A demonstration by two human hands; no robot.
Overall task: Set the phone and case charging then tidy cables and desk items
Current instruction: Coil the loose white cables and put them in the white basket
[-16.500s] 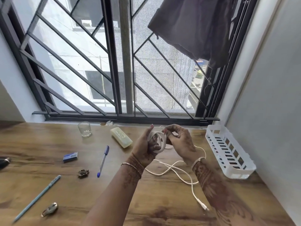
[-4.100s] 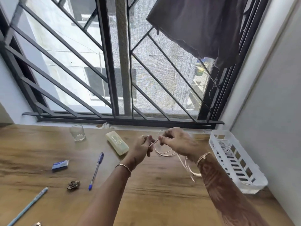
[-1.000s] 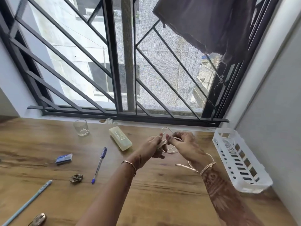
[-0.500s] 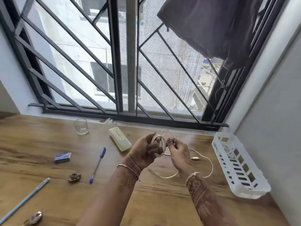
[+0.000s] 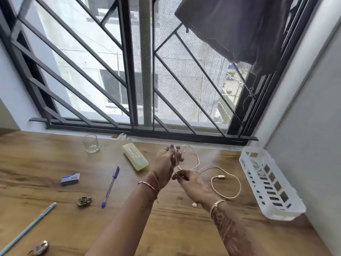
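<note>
The left hand [image 5: 167, 159] grips a coiled bunch of thin white cable [image 5: 226, 182]; the right hand [image 5: 191, 183], lower than half a second ago, is blurred, grip unclear. The cable's tail loops over bare wooden bench [image 5: 184, 228], short of the slotted white plastic basket [image 5: 273, 189] by the wall.

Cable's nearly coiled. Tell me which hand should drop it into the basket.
Left, probably: the left hand holds the coiled white cable, though the right hand is nearer the white basket.
</note>
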